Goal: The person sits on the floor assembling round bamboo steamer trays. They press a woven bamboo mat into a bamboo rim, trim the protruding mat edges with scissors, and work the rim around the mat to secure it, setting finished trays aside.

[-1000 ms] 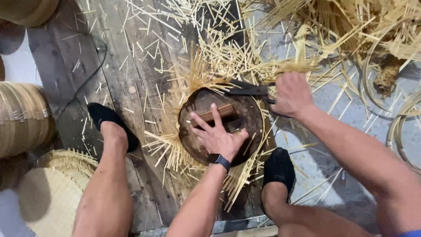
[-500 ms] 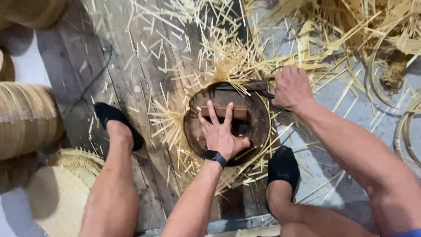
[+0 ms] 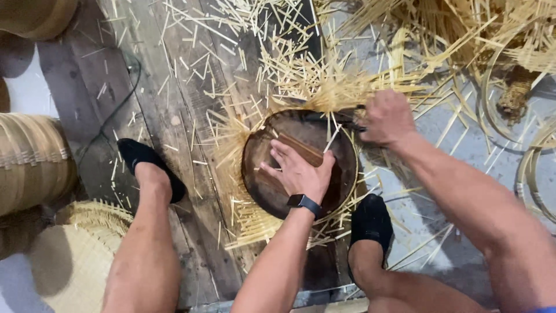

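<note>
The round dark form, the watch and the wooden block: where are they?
round dark form (image 3: 272, 191), head view, bare left part.
watch (image 3: 303, 202), head view, its black face on the left wrist.
wooden block (image 3: 301, 149), head view, its top face.

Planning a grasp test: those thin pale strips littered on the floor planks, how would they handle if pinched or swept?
The strips look thin and splinter-narrow, so probably very light and easily scattered by a push. They lie straight, which suggests some stiffness, though longer ones likely flex. Being flat, not round, they seem unlikely to roll; lying flush on the wooden floor, single ones may be hard to pinch.
</note>
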